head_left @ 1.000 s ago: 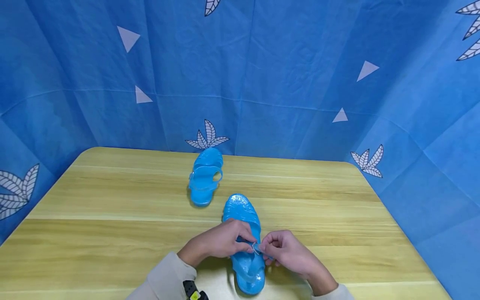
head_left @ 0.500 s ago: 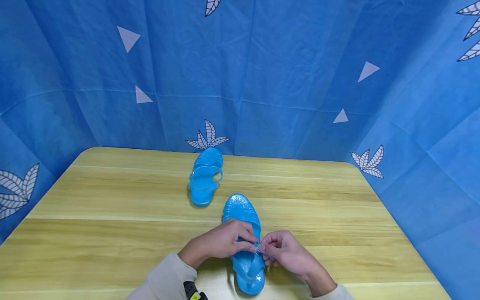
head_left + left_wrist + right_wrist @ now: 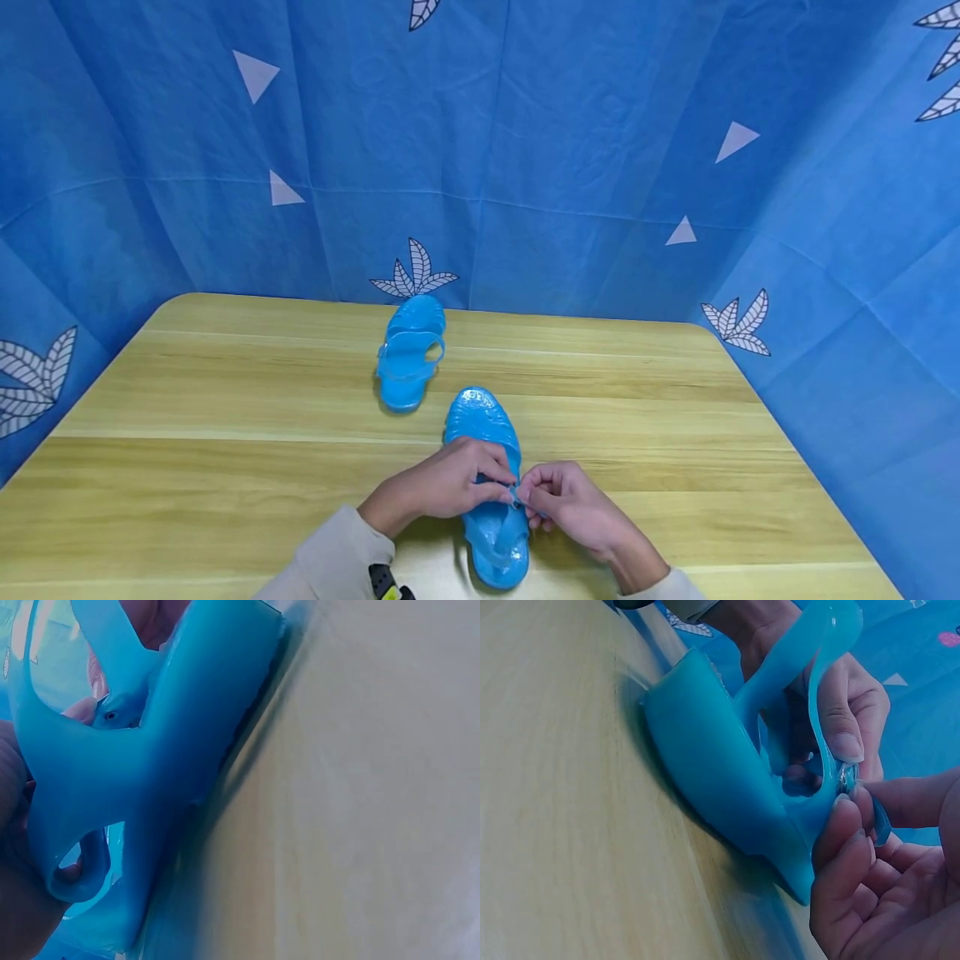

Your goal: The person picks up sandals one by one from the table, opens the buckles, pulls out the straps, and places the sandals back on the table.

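The near sandal (image 3: 493,527) sits on the table (image 3: 675,433), right of the far sandal (image 3: 408,362); it is probably light, bendy and slick (so best held at buckle (image 3: 847,778) and strap (image 3: 883,823)). The left hand (image 3: 455,481) grips it by the buckle, the right hand (image 3: 572,506) pinches the strap.

Cloth-screened work spot — wood-grain tbl (image 3: 225,500) w/ blue printed backdrop (image 3: 585,92) bhd.

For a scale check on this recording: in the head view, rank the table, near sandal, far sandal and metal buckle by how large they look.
Table
Near sandal
Far sandal
Metal buckle

The sandals' order is as they look only: the near one is closer to the camera, so true sizes are unsure.
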Tool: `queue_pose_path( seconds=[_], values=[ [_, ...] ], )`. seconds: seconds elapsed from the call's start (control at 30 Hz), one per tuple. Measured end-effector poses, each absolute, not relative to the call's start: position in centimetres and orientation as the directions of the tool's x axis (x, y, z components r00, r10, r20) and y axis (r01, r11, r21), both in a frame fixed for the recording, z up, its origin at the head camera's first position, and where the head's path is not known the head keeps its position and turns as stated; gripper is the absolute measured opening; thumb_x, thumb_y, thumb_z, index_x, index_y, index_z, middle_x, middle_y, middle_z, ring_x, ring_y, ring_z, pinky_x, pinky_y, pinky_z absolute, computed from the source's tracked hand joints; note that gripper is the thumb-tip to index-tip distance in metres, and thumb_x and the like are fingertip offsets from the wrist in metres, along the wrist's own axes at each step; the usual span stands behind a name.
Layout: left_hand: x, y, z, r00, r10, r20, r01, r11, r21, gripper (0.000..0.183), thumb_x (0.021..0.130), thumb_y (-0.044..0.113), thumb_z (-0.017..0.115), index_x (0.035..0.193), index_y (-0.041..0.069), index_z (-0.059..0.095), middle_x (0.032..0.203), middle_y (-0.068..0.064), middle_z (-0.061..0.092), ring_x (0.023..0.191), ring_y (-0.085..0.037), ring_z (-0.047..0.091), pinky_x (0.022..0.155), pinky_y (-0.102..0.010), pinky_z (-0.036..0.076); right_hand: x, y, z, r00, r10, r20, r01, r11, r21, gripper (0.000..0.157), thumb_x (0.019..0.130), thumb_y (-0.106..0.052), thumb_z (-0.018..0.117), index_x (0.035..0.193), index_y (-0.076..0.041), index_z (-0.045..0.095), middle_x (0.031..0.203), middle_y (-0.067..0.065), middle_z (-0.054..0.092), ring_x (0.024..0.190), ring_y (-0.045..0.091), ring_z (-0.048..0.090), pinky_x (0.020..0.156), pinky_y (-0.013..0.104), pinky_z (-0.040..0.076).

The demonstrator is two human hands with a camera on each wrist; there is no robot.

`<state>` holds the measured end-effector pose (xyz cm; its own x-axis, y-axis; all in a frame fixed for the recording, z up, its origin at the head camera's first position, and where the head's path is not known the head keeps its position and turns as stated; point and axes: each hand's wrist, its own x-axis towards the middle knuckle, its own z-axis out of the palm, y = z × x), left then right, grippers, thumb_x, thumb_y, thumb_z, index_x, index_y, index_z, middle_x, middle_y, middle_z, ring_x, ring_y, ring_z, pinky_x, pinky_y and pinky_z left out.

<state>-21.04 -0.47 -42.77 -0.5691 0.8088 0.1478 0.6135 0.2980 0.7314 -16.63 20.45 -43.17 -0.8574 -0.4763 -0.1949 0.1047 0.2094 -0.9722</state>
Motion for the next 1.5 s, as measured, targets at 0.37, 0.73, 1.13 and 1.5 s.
queue_pose_path(
  seconds=[0.37,0.73,1.13,1.5],
  values=[
    [-21.0,-0.4,-42.9,-0.568,0.804,0.175,0.64,0.298,0.709,0.022,0.091,0.02,0.063,0.107,0.008,0.072,0.092,0.008,0.064,0.086,0.003,0.056,0.076,-0.015,0.047,-16.7,20.3,-43.4,-0.863,-0.474,-0.173,0.1,0.176,-0.979,0.021,0.094,-0.01,0.055,0.09,0.01,0.056,0.075,0.001,0.054,0.065,0.009,0.052,0.057,0.021,0.044],
    [-20.9,-0.3,-43.0,-0.565,0.803,0.19,0.667,0.309,0.678,0.018,0.091,0.019,0.063,0.102,0.01,0.074,0.085,0.011,0.06,0.078,0.004,0.051,0.069,-0.013,0.044,-16.7,20.0,-43.4,-0.876,-0.455,-0.161,0.1,0.156,-0.983,0.018,0.093,-0.011,0.056,0.091,0.007,0.057,0.075,0.0,0.055,0.066,0.008,0.052,0.058,0.02,0.045],
    [-20.8,-0.3,-42.9,-0.572,0.806,0.153,0.633,0.314,0.708,0.023,0.091,0.023,0.063,0.106,0.01,0.073,0.083,0.011,0.061,0.075,0.005,0.051,0.065,-0.014,0.044,-16.8,21.0,-43.0,-0.851,-0.469,-0.238,0.145,0.226,-0.963,0.021,0.092,-0.015,0.059,0.093,0.006,0.059,0.074,0.004,0.062,0.064,0.012,0.058,0.056,0.023,0.049],
    [-21.0,-0.4,-42.5,-0.587,0.806,0.08,0.581,0.35,0.734,0.027,0.089,0.025,0.065,0.11,0.009,0.071,0.09,0.011,0.062,0.082,0.004,0.053,0.073,-0.015,0.046,-17.3,21.9,-43.0,-0.803,-0.557,-0.212,0.102,0.223,-0.97,0.024,0.093,-0.016,0.058,0.095,0.007,0.057,0.076,0.004,0.06,0.066,0.011,0.058,0.059,0.025,0.049]
  ],
)
